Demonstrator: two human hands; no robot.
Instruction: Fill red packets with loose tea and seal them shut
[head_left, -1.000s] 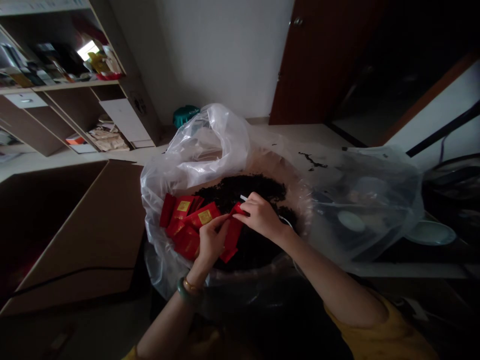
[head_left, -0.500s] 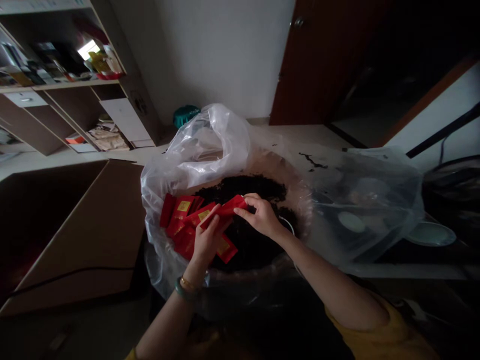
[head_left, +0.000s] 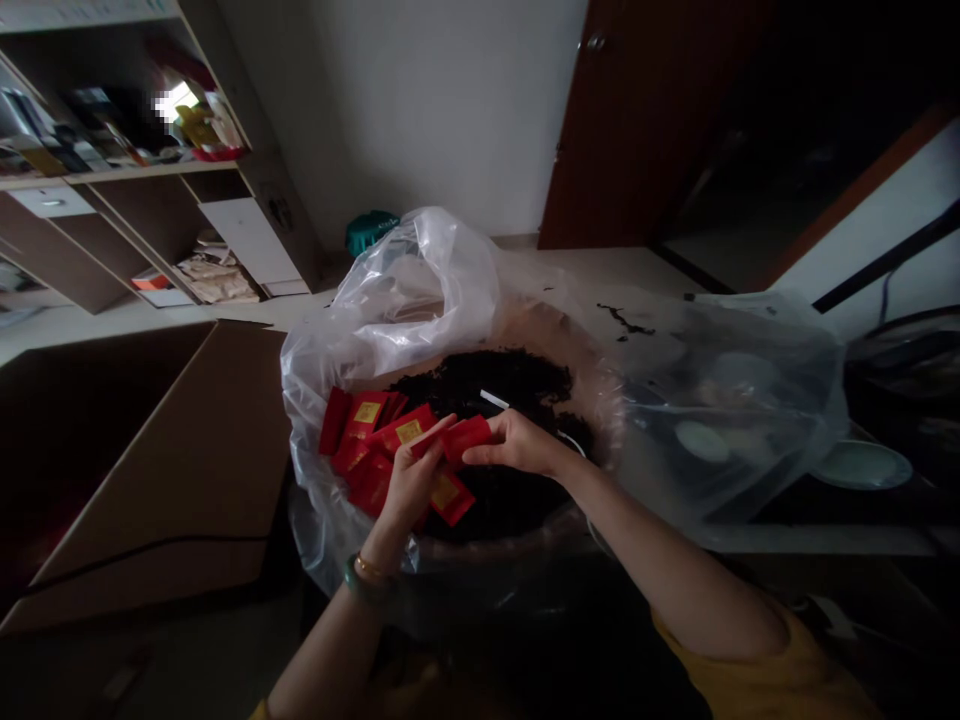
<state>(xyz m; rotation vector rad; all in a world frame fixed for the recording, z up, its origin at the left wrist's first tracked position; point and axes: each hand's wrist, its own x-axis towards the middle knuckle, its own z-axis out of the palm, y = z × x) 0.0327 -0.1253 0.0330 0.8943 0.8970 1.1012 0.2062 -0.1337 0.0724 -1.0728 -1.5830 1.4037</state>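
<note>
A small red packet [head_left: 466, 438] is held between my two hands over a wide round basket [head_left: 517, 325]. My left hand [head_left: 411, 482] is closed on its left end, thumb on top. The fingers of my right hand [head_left: 525, 445] pinch its right end. Below lies a heap of dark, loose material [head_left: 495, 375] that looks like tea leaves. Several more red packets with yellow labels [head_left: 366, 412] are piled on the basket's left side, next to my left hand. Just beyond my right fingers a white strip [head_left: 494, 399] shows; I cannot make out what it belongs to.
Clear plastic sheeting [head_left: 450, 260] drapes over the basket's back and left rim. An open cardboard box [head_left: 172, 450] stands at the left. To the right lies a clear plastic bag [head_left: 735, 400]. Behind are a shelf unit [head_left: 262, 230] and a brown door [head_left: 581, 150].
My right hand has come down a little towards me, and the packet's right end has lowered with it. The white strip now shows above the fingers. My left hand has barely shifted.
</note>
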